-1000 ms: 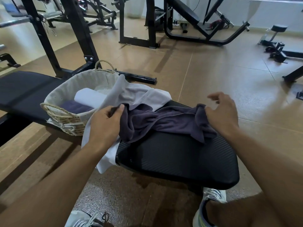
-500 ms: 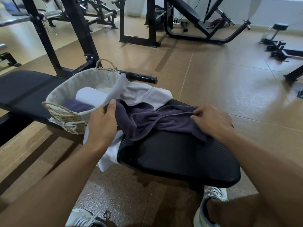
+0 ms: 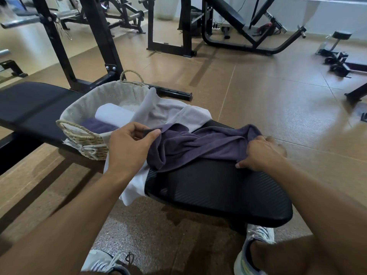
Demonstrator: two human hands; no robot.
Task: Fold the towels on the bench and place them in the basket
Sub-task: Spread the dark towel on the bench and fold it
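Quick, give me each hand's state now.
Left hand: pinches the purple towel at one end.
Right hand: grips the towel's other end.

A gym, clearly. Black padded bench [image 3: 218, 187] in front, steel rack uprights [image 3: 99, 42] behind it, an incline bench [image 3: 228, 12] on a curved frame farther back, a barbell bar [image 3: 25, 19] at left, brown rubber floor tiles [image 3: 278, 96] everywhere.

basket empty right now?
No. The basket already holds a rolled white towel and a folded purple towel.
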